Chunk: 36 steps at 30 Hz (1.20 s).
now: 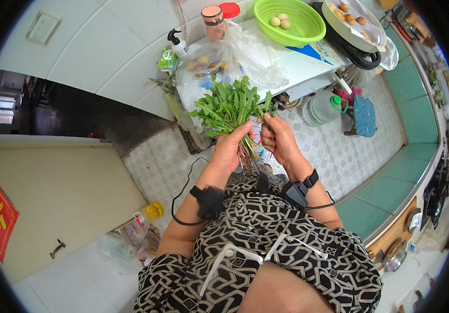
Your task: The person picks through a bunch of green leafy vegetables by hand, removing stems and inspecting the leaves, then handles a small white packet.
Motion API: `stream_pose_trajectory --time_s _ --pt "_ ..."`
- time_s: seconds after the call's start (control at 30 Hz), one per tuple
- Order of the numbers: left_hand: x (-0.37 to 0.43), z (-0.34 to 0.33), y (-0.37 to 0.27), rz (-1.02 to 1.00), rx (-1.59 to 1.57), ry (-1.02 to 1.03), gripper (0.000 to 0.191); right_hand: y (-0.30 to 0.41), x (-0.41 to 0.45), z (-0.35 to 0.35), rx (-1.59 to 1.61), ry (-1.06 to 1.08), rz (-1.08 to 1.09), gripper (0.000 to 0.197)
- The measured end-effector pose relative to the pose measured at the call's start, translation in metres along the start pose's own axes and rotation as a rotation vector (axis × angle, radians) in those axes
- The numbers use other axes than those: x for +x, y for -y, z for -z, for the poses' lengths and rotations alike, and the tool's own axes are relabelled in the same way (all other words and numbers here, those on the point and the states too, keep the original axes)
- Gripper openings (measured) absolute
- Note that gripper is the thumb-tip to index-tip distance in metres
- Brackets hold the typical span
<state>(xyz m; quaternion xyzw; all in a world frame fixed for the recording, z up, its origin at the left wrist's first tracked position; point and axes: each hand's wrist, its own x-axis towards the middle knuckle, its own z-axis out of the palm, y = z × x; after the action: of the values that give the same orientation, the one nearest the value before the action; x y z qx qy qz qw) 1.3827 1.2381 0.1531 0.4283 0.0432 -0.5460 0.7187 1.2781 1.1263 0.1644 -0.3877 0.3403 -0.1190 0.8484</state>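
My left hand [234, 143] grips a bunch of leafy greens [230, 105] that look like dandelion leaves. Their jagged leaves fan out above the fist, and thin reddish stems [247, 152] hang below it. Close beside it on the right, my right hand [278, 137] pinches a small sprig of similar greens [267, 105] between thumb and fingers. The sprig's leaves lie against the edge of the bunch; whether they touch is hard to tell. Both hands are in front of my body, above the tiled floor.
A white table [299, 70] ahead bears clear plastic bags [248, 54], a green basket [304, 23] with eggs, and a pump bottle [178, 45]. A large water bottle [320, 109] and a small blue-covered stool [364, 116] stand on the floor. Green-tiled counters [408, 156] run along the right.
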Motion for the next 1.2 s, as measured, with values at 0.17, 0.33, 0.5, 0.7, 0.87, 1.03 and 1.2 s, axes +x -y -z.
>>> stream_pose_trajectory --time_s 0.17,0.33,0.5,0.7,0.87,1.03,1.2 --pt "-0.001 0.005 0.007 -0.08 0.022 0.043 0.017 -0.003 -0.002 -0.011 -0.116 -0.002 0.01 0.02" --pt "0.0 0.008 0.012 -0.123 0.147 0.078 0.018 -0.005 -0.001 -0.017 -0.121 -0.086 0.047 0.018" --pt "-0.004 0.003 0.007 -0.048 0.075 0.006 0.02 -0.011 0.0 -0.006 -0.082 -0.081 0.08 0.015" --pt "-0.006 0.004 0.005 -0.051 0.042 0.012 0.023 -0.012 -0.002 -0.006 -0.029 -0.073 0.088 0.017" --pt "-0.007 0.004 0.004 -0.025 0.028 -0.001 0.024 -0.011 -0.005 -0.008 -0.011 -0.063 0.076 0.016" --pt "-0.006 0.005 0.005 -0.024 -0.038 0.011 0.025 -0.011 -0.006 -0.009 -0.072 -0.074 0.1 0.016" --pt "-0.009 0.003 0.004 -0.039 -0.017 0.007 0.025 -0.011 -0.006 -0.006 -0.024 -0.048 0.074 0.015"
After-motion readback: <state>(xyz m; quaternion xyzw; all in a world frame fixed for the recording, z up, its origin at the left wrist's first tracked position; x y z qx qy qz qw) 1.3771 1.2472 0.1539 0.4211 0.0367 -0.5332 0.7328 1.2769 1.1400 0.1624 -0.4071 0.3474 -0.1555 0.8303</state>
